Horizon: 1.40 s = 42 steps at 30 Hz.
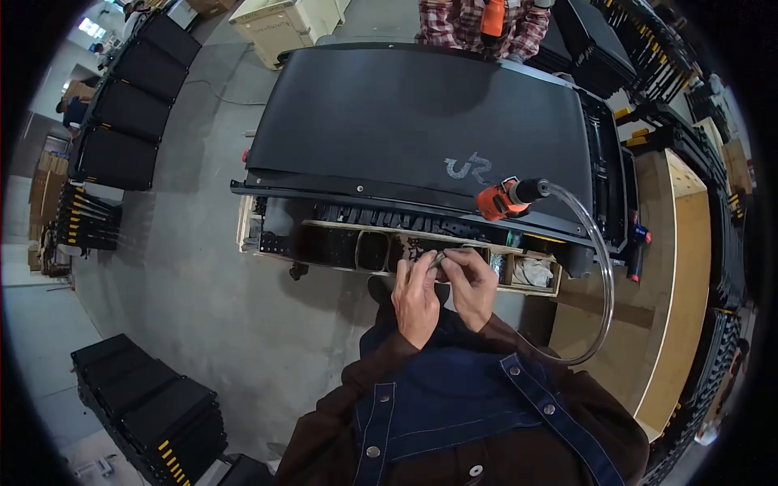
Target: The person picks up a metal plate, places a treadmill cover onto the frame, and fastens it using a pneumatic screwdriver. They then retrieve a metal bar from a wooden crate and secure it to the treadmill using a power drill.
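Observation:
My left hand [417,300] and my right hand [472,286] meet close together in front of my chest. Fingers and thumbs of both are closed around something small and dark grey; its kind I cannot make out. Just beneath and beyond them is a long wooden tray [324,223] with compartments, some holding small dark parts. An orange and black power drill [506,200] rests on the near right of a large black belted deck [405,113] with a pale logo. A clear hose [606,275] loops from beside the drill toward my right side.
Across the deck stands another person [478,20] in a plaid shirt, near an orange tool [493,16]. A wooden crate [681,283] borders my right side. Black panels are stacked at lower left [146,397] and upper left. A red and blue tool [639,243] hangs at the deck's right.

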Available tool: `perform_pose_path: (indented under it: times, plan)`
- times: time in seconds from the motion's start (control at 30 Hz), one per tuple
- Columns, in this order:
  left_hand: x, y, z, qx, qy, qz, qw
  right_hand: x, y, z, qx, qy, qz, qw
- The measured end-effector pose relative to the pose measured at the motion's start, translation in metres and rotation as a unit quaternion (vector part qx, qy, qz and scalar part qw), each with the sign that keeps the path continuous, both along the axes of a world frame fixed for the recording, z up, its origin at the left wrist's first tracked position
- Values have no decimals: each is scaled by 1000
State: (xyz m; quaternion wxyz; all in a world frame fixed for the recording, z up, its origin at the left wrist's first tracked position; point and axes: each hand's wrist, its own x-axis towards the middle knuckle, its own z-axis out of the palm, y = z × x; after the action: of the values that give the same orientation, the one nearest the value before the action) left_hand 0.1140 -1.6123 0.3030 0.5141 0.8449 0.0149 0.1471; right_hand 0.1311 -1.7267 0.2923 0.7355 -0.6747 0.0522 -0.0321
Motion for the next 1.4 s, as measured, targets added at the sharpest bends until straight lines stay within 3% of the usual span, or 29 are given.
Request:
perform_pose_path:
  times: [0.03,0.1,0.13,0.2,0.23,0.33,0.43,0.47,0.5,0.6,0.67,0.73,0.8,0.87,0.9,0.93,1.0,1.07,1.13,1.23,1.27,1.37,1.4]
  plan:
    - [2,-6,-6,28,2,5,1000,1,-3,-7,-4,1,3,1000]
    - [1,-17,-20,49,5,8,999,4,-8,-21,113,100,-17,988]
    - [3,-20,-28,78,1,11,997,4,-12,-25,89,80,-9,993]
    - [1,-26,-27,100,1,0,995,6,-25,-32,-103,-22,14,994]
    - [-1,-29,-28,103,9,-2,995,3,-29,-35,-10,45,22,999]
    - [3,-36,-30,96,-15,1,995,3,-30,-25,70,110,-23,991]
    - [11,-40,-38,106,-16,-10,994,7,-44,-35,12,46,18,999]
    - [16,-43,-52,-97,59,-29,993,6,-46,-36,9,48,19,999]
    - [18,-44,-58,-295,130,-44,945,6,-47,-37,-43,9,13,999]
    - [20,-44,-50,-341,148,-54,927,5,-55,-31,-106,-47,8,993]
    - [24,-39,-49,-379,183,-70,904,8,-64,-22,-202,-94,75,972]
    - [28,-32,-59,-413,342,-65,842,9,-79,-19,-191,-10,116,975]
    - [32,-32,-69,-456,348,-41,818,21,-96,-4,-162,59,84,981]
    - [34,-31,-98,-526,405,-27,747,45,-99,37,-91,38,16,995]
    - [38,-33,-107,-527,418,-35,739,59,-95,40,-66,-57,0,996]
    - [42,-36,-117,-529,420,-35,736,72,-85,52,-69,-54,0,996]
    - [57,-43,-138,-614,426,-71,661,96,-67,78,-132,-157,72,976]
    - [75,-53,-160,-667,448,-77,590,119,-78,68,-249,-170,168,939]
    - [93,-65,-187,-724,452,-101,511,126,-75,62,-163,-150,112,969]
    - [111,-83,-231,-745,447,-177,462,132,-82,55,-8,-100,43,994]
    - [121,-84,-231,-783,423,-236,391,132,-86,53,13,-99,25,995]
    - [132,-94,-231,-789,401,-265,383,128,-90,47,-8,-109,21,994]
    - [129,-96,-233,-763,404,-251,438,127,-90,46,-29,-113,15,993]
